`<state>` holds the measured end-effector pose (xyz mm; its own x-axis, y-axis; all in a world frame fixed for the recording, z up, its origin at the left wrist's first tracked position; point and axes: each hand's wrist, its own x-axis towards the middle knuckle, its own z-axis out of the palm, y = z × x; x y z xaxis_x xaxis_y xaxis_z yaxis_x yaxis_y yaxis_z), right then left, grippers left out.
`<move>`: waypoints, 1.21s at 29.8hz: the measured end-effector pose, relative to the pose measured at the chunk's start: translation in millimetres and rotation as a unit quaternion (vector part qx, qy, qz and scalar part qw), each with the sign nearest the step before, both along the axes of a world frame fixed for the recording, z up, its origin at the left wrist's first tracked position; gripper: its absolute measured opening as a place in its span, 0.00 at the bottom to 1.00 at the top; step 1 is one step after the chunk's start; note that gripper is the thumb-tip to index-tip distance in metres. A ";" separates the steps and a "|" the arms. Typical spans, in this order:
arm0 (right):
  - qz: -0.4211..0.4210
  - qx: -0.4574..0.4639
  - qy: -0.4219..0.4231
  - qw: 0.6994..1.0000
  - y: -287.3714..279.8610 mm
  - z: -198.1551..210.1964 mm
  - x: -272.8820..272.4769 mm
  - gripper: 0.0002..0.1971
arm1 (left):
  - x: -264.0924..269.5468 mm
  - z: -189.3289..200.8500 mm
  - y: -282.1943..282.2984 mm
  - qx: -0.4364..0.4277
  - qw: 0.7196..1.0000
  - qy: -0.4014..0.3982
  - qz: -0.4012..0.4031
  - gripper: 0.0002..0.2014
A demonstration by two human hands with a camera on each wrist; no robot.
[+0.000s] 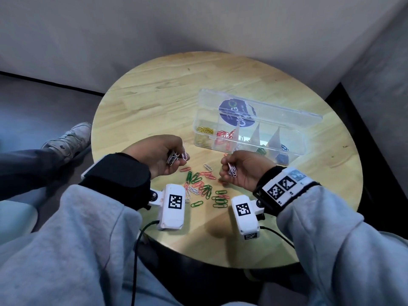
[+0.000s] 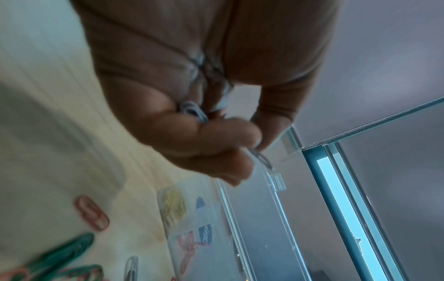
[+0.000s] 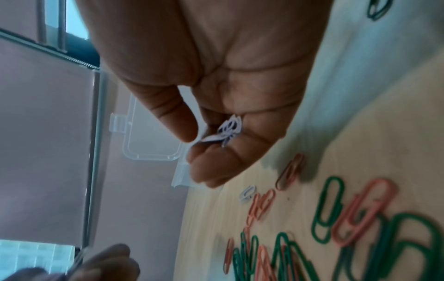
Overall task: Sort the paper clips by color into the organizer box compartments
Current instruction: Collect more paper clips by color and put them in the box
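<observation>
A clear organizer box [image 1: 295, 149] with its lid up stands on the round table, right of middle; yellow [image 1: 205, 129], red [image 1: 225, 135], green and blue clips lie in separate compartments. My left hand [image 1: 163, 154] hovers left of the box, holding a bunch of white paper clips [image 1: 176, 157] in its curled fingers [image 2: 216, 144]. My right hand [image 1: 238, 168] hovers in front of the box and pinches a smaller bunch of white clips [image 1: 231, 170] between thumb [image 3: 168, 114] and fingers. A loose pile of green, red and white clips [image 1: 203, 187] lies on the table between my wrists.
The wooden table [image 1: 154, 89] sits in a corner of grey walls. A single white clip [image 1: 208, 167] lies between my hands. A person's leg and a shoe [image 1: 70, 138] are at the table's left. Wrist camera cables hang off the near edge.
</observation>
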<state>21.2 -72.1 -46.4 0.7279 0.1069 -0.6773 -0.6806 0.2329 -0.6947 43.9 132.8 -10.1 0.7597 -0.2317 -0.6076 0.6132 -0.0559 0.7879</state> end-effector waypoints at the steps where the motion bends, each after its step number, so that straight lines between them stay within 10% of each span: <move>1: 0.015 -0.016 -0.002 1.000 2.2 0.9 1.0 0.12 | -0.1 0.8 -0.4 -0.003 1.000 0.008 0.008 0.10; 7: 0.149 -0.246 -0.034 0.957 10.7 3.1 8.5 0.12 | 1.9 3.5 1.5 -0.052 0.998 0.029 0.015 0.10; 12: 0.297 -0.504 -0.119 0.803 23.7 8.1 13.9 0.11 | 3.2 5.4 2.3 -0.075 0.997 0.025 0.013 0.09; 24: 0.374 -0.584 -0.106 0.712 45.9 0.9 25.2 0.05 | 7.1 -1.8 3.2 -0.097 0.993 0.055 0.034 0.09; 29: 0.348 -0.570 -0.083 0.739 32.9 -2.6 19.9 0.06 | 8.4 -12.5 -5.4 -0.145 0.983 0.049 0.103 0.15; 36: 0.136 -0.215 0.024 0.967 13.0 -1.7 9.5 0.10 | 8.3 -16.3 -13.4 -0.197 0.965 0.047 0.167 0.13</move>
<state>30.7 -59.1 -48.1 0.6785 -0.0092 -0.7345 -0.7107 -0.2612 -0.6532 52.2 119.4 -26.4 0.7780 -0.2108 -0.5919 0.6148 0.4497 0.6479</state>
